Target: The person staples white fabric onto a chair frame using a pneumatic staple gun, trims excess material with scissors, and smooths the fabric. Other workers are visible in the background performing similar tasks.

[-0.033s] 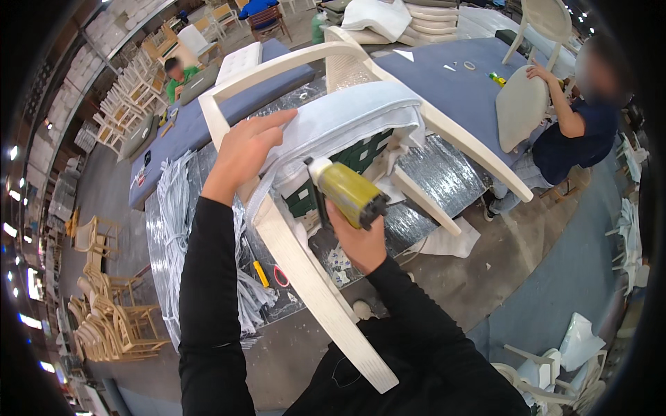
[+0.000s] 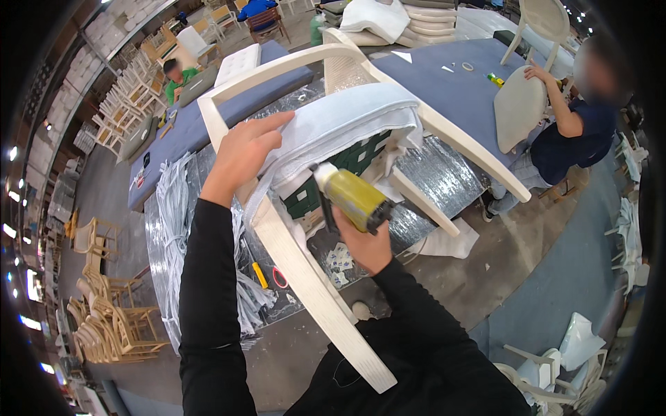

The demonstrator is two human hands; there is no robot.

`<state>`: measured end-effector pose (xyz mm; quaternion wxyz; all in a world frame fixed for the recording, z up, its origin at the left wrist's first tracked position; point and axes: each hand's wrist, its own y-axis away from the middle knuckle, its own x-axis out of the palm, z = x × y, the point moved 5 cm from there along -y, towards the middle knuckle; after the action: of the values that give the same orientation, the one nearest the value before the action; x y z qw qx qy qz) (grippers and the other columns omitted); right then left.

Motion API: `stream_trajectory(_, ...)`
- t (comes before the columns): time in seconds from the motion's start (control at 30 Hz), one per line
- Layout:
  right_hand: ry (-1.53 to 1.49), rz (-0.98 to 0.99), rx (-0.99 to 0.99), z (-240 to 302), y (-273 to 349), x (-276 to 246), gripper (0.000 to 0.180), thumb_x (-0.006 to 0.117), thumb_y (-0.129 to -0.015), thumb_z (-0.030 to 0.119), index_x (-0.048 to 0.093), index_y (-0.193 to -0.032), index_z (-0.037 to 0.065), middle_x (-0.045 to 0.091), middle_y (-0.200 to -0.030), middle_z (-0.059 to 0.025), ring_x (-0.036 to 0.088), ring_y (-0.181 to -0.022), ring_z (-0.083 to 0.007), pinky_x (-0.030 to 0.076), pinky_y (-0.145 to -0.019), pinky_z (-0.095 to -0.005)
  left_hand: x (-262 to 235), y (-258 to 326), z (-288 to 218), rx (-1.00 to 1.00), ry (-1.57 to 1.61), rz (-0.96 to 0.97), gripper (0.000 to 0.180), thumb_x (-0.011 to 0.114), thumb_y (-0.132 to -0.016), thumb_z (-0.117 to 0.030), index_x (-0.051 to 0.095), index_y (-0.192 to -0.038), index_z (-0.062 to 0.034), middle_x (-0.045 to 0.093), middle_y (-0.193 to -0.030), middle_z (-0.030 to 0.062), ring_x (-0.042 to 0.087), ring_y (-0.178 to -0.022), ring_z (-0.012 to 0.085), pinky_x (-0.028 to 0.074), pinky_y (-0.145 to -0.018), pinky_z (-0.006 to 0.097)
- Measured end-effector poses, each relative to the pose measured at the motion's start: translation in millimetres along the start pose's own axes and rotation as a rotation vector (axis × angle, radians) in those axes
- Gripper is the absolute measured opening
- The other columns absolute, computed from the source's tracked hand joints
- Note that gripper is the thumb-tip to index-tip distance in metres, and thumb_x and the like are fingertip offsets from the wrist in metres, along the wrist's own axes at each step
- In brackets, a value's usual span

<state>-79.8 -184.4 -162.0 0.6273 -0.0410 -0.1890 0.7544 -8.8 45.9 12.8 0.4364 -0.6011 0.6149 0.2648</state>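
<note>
A pale wooden armchair frame [image 2: 326,312] lies tipped on the work table in front of me. Light blue fabric [image 2: 347,111] covers its seat, and its loose edge hangs over the side. Dark green webbing [image 2: 357,156] shows beneath that edge. My left hand [image 2: 251,149] rests on the fabric at the left of the seat, fingers stretched out flat; its thumb is hidden. In my right hand [image 2: 364,243] is a yellow staple gun [image 2: 352,197], gripped by its handle. The gun's nose points up and left, close to the fabric's lower edge; I cannot tell whether it touches.
Pale fabric strips [image 2: 175,208] hang at the table's left, near a yellow-handled tool [image 2: 260,274] and a red ring [image 2: 280,276]. At right, a person [image 2: 579,125] holds a padded seat [image 2: 520,111]. Another person [image 2: 177,78] sits far left. Stacked chairs [image 2: 114,312] stand at lower left.
My right hand and the staple gun have shifted slightly right and down. My left hand stays on the fabric.
</note>
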Motion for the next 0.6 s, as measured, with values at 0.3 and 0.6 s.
stream_trajectory(0.3,1.045,0.101,0.47,-138,27,-254,0.051,0.076,-0.087,0.032,0.075,-0.133,0.01,0.079,-0.118,-0.0248,0.074,-0.111,-0.0479,0.059,-0.097,-0.0534,3,14,-37,0.118,-0.23,-0.168,0.06,0.082,-0.088,-0.039,0.076,-0.137,-0.0059,0.076,-0.139,0.0188,0.073,-0.126,0.0382,0.055,-0.112,0.045)
stream_trajectory(0.6,1.283,0.034,0.539,-231,-37,-482,0.09,0.076,-0.083,0.005,0.045,-0.168,0.009,0.074,-0.131,-0.0305,0.07,-0.125,-0.0477,0.056,-0.106,-0.0534,24,-2,-76,-0.157,-0.438,-0.049,0.071,0.085,-0.089,-0.049,0.069,-0.145,-0.0081,0.07,-0.148,0.0182,0.067,-0.132,0.0403,0.052,-0.114,0.048)
